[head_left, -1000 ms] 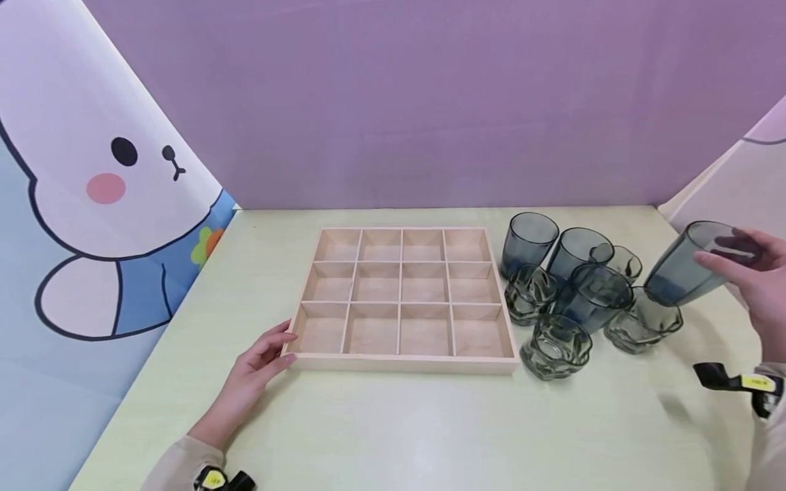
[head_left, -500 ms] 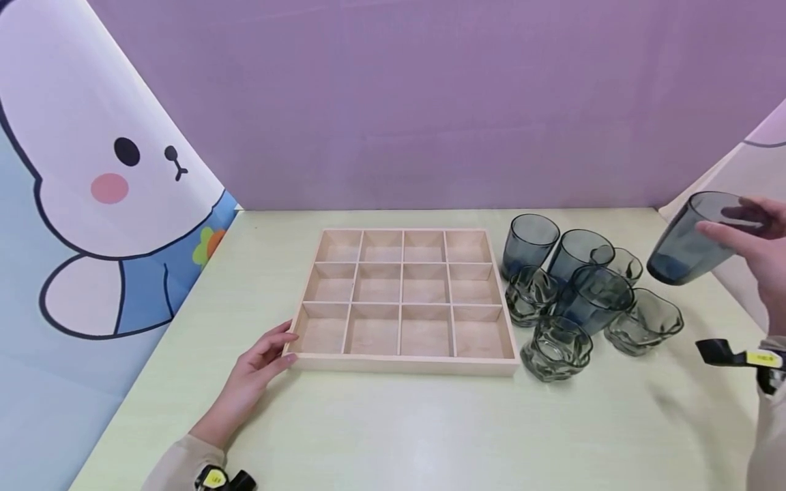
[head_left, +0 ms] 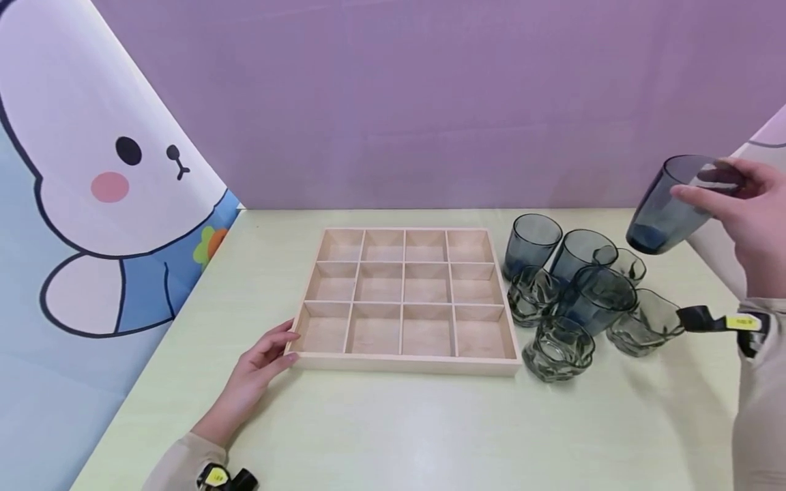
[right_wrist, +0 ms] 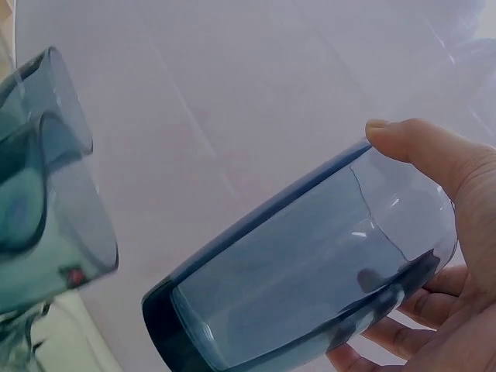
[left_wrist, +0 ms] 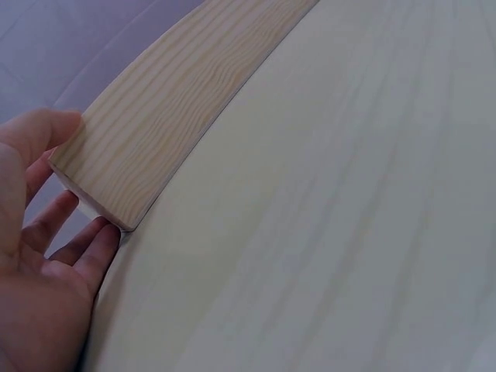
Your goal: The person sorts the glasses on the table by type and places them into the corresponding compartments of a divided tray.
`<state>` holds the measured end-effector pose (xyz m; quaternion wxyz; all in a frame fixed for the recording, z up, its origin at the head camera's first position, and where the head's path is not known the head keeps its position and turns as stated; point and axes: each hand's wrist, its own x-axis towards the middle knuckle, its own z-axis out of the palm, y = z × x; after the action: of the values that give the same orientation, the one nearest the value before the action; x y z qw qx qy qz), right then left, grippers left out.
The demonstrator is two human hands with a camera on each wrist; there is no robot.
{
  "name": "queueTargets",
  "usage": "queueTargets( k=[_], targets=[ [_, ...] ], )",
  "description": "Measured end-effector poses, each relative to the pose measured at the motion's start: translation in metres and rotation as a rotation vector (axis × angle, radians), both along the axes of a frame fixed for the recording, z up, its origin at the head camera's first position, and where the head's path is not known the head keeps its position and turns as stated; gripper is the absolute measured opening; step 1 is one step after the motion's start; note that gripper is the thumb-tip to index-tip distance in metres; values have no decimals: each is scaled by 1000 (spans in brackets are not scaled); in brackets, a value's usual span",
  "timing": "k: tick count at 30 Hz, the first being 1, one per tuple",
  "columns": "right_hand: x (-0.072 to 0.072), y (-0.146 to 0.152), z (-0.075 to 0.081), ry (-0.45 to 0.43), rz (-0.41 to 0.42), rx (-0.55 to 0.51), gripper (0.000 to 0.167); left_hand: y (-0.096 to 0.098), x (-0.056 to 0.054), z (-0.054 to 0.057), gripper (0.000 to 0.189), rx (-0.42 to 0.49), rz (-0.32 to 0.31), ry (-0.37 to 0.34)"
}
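Note:
My right hand (head_left: pixel 759 221) holds a tall blue-grey drinking glass (head_left: pixel 663 211) in the air, thumb on one side and fingers on the other, near its rim. The glass is tilted, its thick dark base (right_wrist: pixel 174 325) pointing down and left in the head view. At the front left corner of a wooden compartment tray (head_left: pixel 399 365), my left hand (head_left: pixel 254 365) grips the frame. In the left wrist view the thumb lies on the tray's front wall (left_wrist: pixel 178 101) and the fingers touch its end. Nothing is seen in the tray's compartments.
Right of the tray stand several glasses close together: tall blue-grey tumblers (head_left: pixel 533 239) and short wavy-sided glasses (head_left: pixel 557 351). A purple backdrop (head_left: pixel 393 102) rises behind the pale table (head_left: pixel 393 429). A panel with a cartoon animal (head_left: pixel 74 204) borders the left side.
My right hand has lifted the tall glass up and slightly left, away from the short glass beneath it. The left hand and the tray stay in place.

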<state>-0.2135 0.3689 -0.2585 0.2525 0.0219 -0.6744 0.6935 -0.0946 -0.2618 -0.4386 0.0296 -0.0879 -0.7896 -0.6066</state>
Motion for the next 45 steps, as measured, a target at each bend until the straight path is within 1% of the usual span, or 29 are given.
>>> queueTargets(
  k=[3,6,11,13,16,21,26,27,33,41,45],
  targets=[
    [-2,-7,8,-64,-6,15,41,1,0,-1,29,-1,2,-1],
    [-6,-15,16,-117,-28,76,43,1,-1,-1,29,5,2,0],
    [-13,-28,24,-145,3,137,44,2,-1,-1,30,13,-7,-1],
    [-17,-33,26,-153,33,118,45,3,-1,-1,30,10,-7,-6],
    [-22,-42,31,-177,56,117,48,3,-1,0,30,5,-5,-10],
    [-31,-55,38,-221,65,135,56,4,-1,1,31,-2,-1,-14],
    [-40,-73,43,-228,68,173,63,5,-1,0,31,1,5,-23],
    [-41,-77,44,-228,62,199,64,5,0,0,31,3,5,-23],
    [-49,-101,50,-196,65,264,59,4,0,1,30,-1,1,-18],
    [-57,-129,49,-151,110,271,52,4,0,1,31,2,11,-25],
    [-61,-142,47,-156,126,270,53,4,1,1,31,3,14,-26]
  ],
)
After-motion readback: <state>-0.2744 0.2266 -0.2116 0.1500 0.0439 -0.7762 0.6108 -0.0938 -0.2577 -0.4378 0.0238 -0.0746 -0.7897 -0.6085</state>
